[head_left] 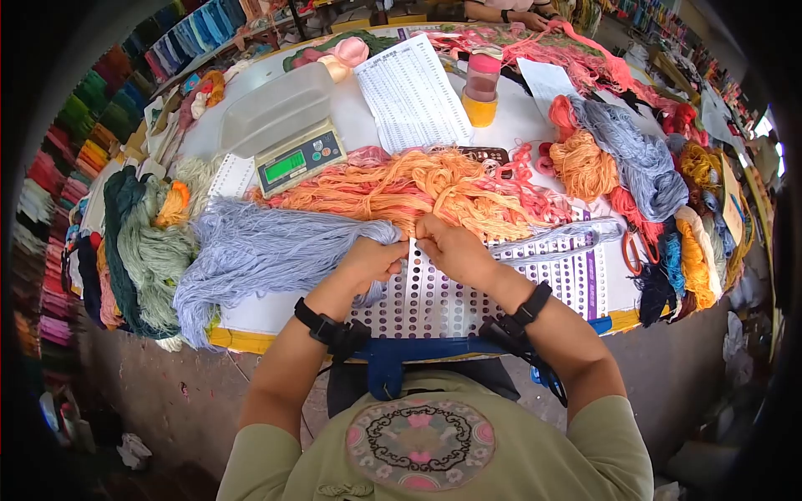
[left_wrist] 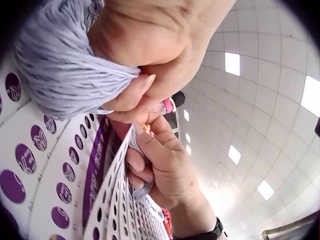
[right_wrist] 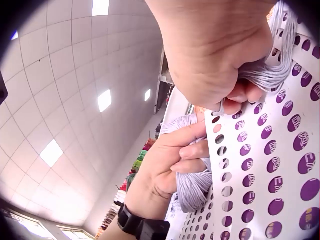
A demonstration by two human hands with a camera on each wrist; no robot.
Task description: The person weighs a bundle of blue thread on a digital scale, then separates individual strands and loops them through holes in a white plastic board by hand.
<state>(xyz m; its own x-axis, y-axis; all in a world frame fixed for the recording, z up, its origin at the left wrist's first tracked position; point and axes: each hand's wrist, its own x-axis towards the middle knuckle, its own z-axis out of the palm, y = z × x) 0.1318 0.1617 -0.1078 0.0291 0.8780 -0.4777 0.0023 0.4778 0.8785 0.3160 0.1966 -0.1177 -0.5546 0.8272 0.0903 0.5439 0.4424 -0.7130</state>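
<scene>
From the head camera, a white card point(head_left: 434, 305) with rows of purple dots and punched holes lies at the near edge of the table. Both hands meet at the card's far edge. The left hand point(head_left: 372, 260) is closed round the neck of a thick bundle of grey-blue yarn point(head_left: 259, 246), which fans out to the left of the card. The right hand point(head_left: 455, 250) pinches a thin strand of the same yarn that trails to the right across the card. Orange yarn point(head_left: 418, 192) lies just beyond the card. A scale point(head_left: 299, 159) stands farther beyond, to the left.

From the left wrist, the left hand point(left_wrist: 160, 45) curls thumb and fingers tightly round the grey-blue yarn point(left_wrist: 65, 65), just above the card point(left_wrist: 60, 165). The right hand point(left_wrist: 165, 165) curls at the card's edge, with yarn inside its fingers.

From the right wrist, the right hand point(right_wrist: 215, 50) pinches grey-blue yarn point(right_wrist: 270, 75) at the top edge of the card point(right_wrist: 265, 165). The yarn may pass through a hole there, but the fingers hide it. The left hand point(right_wrist: 170, 165) clasps the bundle just off the card's edge.
</scene>
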